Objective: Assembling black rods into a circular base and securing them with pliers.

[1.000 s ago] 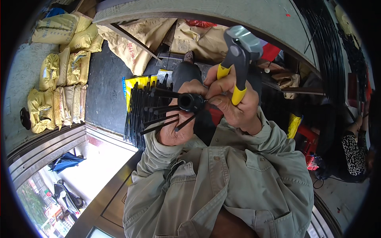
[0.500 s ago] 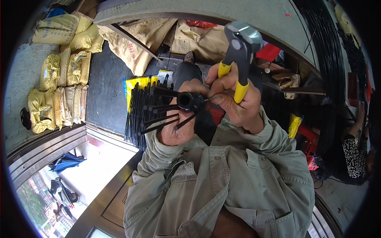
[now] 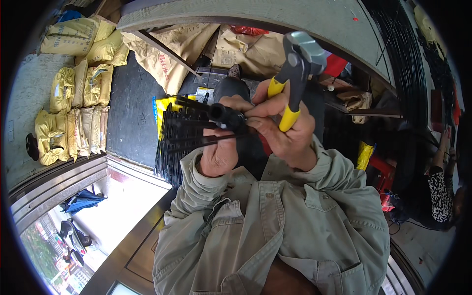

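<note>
Two hands work close together at chest height. Left hand [image 3: 219,152] is closed around a black round hub [image 3: 223,115] from which several thin black rods [image 3: 189,140] fan out toward the person's left; its fingers wrap the underside, the thumb on top. Right hand [image 3: 282,130] is clamped on a pair of yellow-handled pincers [image 3: 295,69], both handles squeezed inside the palm, with the steel head pointing up and away. Thumb and forefinger of that same hand also pinch something at the hub; what they pinch is too small to tell.

Hazards, as a judgement: the right hand is doing two jobs at once, so the grip on the pincers looks partial, and a slip could drop the tool onto the lap or knock the hub. Loose rod ends stand near the left wrist and could jab or spring out if the hub twists. More black rods [image 3: 169,147] lie bundled below beside a yellow sack [image 3: 169,103], so a dropped piece could be lost among them.
</note>
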Action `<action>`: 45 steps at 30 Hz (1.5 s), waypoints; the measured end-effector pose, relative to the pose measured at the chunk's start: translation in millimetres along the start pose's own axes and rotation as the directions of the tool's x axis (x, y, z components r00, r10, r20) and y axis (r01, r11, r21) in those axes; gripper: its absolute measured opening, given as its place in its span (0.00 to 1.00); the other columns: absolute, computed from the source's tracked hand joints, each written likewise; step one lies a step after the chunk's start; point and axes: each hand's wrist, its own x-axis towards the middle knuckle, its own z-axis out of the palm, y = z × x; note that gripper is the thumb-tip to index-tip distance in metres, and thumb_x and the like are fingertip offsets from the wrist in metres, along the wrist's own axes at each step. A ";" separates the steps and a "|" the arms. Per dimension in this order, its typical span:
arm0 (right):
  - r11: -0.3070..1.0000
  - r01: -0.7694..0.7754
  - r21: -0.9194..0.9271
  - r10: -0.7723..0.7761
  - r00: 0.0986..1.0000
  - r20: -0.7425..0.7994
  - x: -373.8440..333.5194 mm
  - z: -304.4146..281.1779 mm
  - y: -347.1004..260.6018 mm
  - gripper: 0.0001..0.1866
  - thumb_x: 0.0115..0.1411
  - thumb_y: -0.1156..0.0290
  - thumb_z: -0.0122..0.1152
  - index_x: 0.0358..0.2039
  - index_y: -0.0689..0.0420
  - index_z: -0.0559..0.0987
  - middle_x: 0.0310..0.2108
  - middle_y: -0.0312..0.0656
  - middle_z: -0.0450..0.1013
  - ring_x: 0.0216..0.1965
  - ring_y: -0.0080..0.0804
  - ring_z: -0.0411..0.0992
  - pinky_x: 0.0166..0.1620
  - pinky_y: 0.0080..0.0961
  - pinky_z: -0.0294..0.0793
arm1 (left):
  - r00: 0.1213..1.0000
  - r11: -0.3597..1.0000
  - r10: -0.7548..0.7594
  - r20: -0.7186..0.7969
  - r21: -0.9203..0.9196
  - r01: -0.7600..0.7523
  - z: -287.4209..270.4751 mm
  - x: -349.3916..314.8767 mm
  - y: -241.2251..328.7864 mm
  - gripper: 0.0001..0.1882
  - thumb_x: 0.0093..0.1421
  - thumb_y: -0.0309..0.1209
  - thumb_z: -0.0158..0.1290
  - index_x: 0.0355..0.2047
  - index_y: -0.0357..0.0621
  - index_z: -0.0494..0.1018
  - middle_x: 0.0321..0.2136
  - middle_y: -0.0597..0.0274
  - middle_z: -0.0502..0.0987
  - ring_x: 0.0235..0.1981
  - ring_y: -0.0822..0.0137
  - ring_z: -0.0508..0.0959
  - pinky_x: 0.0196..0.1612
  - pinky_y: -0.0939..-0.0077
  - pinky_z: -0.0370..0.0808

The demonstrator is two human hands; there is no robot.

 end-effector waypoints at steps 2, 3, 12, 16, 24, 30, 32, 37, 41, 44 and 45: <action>1.000 -0.003 -0.004 0.003 0.999 -0.039 -2.4 3.1 -2.2 0.08 0.50 0.75 0.60 0.28 0.66 0.74 0.34 0.52 0.67 0.33 0.35 0.69 0.35 0.26 0.69 | 0.999 1.000 0.004 -0.031 0.005 -0.004 -0.6 -0.9 -2.8 0.29 0.60 0.54 0.35 0.35 0.35 0.66 0.25 0.62 0.66 0.25 0.74 0.66 0.30 0.82 0.61; 0.996 -0.035 -0.080 0.034 0.999 -0.005 -2.5 -0.7 -5.7 0.08 0.50 0.75 0.60 0.28 0.66 0.74 0.35 0.52 0.67 0.34 0.35 0.69 0.35 0.26 0.69 | 0.998 1.000 0.006 -0.062 0.010 -0.005 -2.2 -1.7 -4.1 0.30 0.60 0.55 0.34 0.35 0.35 0.66 0.24 0.62 0.67 0.25 0.74 0.66 0.30 0.82 0.61; 0.578 0.338 -0.742 0.152 0.849 0.506 3.8 -75.5 -30.2 0.09 0.44 0.77 0.58 0.29 0.62 0.74 0.39 0.46 0.68 0.34 0.39 0.71 0.34 0.25 0.72 | 0.999 0.997 -0.036 0.001 -0.061 0.036 -17.3 -0.1 -4.6 0.32 0.60 0.56 0.33 0.37 0.34 0.67 0.23 0.63 0.67 0.23 0.75 0.66 0.27 0.81 0.62; 0.514 0.402 -0.758 0.217 0.794 0.568 12.0 -75.8 -37.8 0.09 0.45 0.75 0.58 0.29 0.62 0.75 0.39 0.43 0.67 0.35 0.38 0.70 0.36 0.27 0.72 | 1.000 0.996 -0.002 0.014 -0.085 0.003 -13.7 -5.5 -9.7 0.30 0.60 0.54 0.36 0.38 0.34 0.67 0.23 0.63 0.68 0.23 0.75 0.66 0.27 0.81 0.63; 0.301 0.522 -0.798 0.093 0.817 0.569 25.5 -74.8 -38.8 0.10 0.47 0.73 0.57 0.32 0.61 0.75 0.42 0.44 0.66 0.39 0.36 0.68 0.40 0.36 0.68 | 0.998 0.995 -0.033 0.056 -0.095 0.038 -12.9 -0.5 -4.9 0.29 0.60 0.53 0.38 0.40 0.33 0.66 0.27 0.63 0.69 0.25 0.77 0.67 0.29 0.82 0.65; 0.131 0.632 -0.764 0.159 0.747 0.645 33.8 -76.3 -51.5 0.10 0.48 0.73 0.55 0.33 0.62 0.74 0.41 0.44 0.65 0.38 0.37 0.67 0.39 0.36 0.68 | 0.999 0.995 -0.054 -0.005 -0.080 0.054 -10.7 -6.5 -8.1 0.30 0.60 0.53 0.38 0.41 0.33 0.66 0.27 0.64 0.70 0.25 0.77 0.67 0.29 0.84 0.65; 0.190 0.632 -0.751 0.215 0.720 0.660 37.1 -79.0 -52.0 0.10 0.48 0.73 0.55 0.33 0.62 0.74 0.40 0.44 0.65 0.37 0.37 0.67 0.39 0.36 0.68 | 1.000 0.999 -0.031 0.001 -0.033 0.031 -9.4 -5.3 -3.4 0.30 0.60 0.53 0.37 0.42 0.33 0.65 0.28 0.64 0.70 0.24 0.77 0.67 0.28 0.84 0.65; 0.525 0.468 -0.711 0.319 0.666 0.674 16.7 -74.1 -29.2 0.09 0.48 0.74 0.55 0.31 0.63 0.73 0.37 0.45 0.64 0.37 0.39 0.67 0.38 0.32 0.68 | 0.988 0.989 -0.148 -0.044 -0.012 0.147 -6.2 -4.9 -2.0 0.31 0.60 0.54 0.35 0.42 0.33 0.66 0.28 0.65 0.70 0.25 0.78 0.68 0.28 0.85 0.65; 0.678 0.355 -0.644 0.270 0.694 0.667 15.3 -75.4 -20.9 0.09 0.49 0.75 0.54 0.32 0.64 0.72 0.37 0.46 0.64 0.38 0.39 0.67 0.36 0.28 0.68 | 0.985 0.985 -0.168 0.030 0.050 0.166 -17.0 -5.8 -2.5 0.33 0.60 0.56 0.33 0.42 0.33 0.67 0.28 0.64 0.70 0.24 0.78 0.67 0.28 0.85 0.65; 0.816 0.224 -0.533 0.285 0.646 0.708 27.6 -84.3 -20.9 0.09 0.51 0.76 0.53 0.34 0.63 0.70 0.36 0.45 0.64 0.37 0.37 0.67 0.36 0.27 0.69 | 0.962 0.962 -0.274 0.020 -0.003 0.274 -18.5 -1.3 2.0 0.35 0.58 0.59 0.34 0.40 0.33 0.68 0.27 0.64 0.70 0.24 0.77 0.67 0.28 0.83 0.64; 0.901 0.087 -0.425 0.302 0.577 0.759 31.8 -90.1 -21.8 0.09 0.52 0.76 0.52 0.35 0.63 0.69 0.35 0.45 0.65 0.36 0.36 0.68 0.35 0.26 0.69 | 0.962 0.962 -0.273 0.023 -0.006 0.273 -17.8 0.4 0.3 0.35 0.58 0.59 0.34 0.40 0.33 0.68 0.27 0.64 0.70 0.24 0.77 0.67 0.28 0.83 0.64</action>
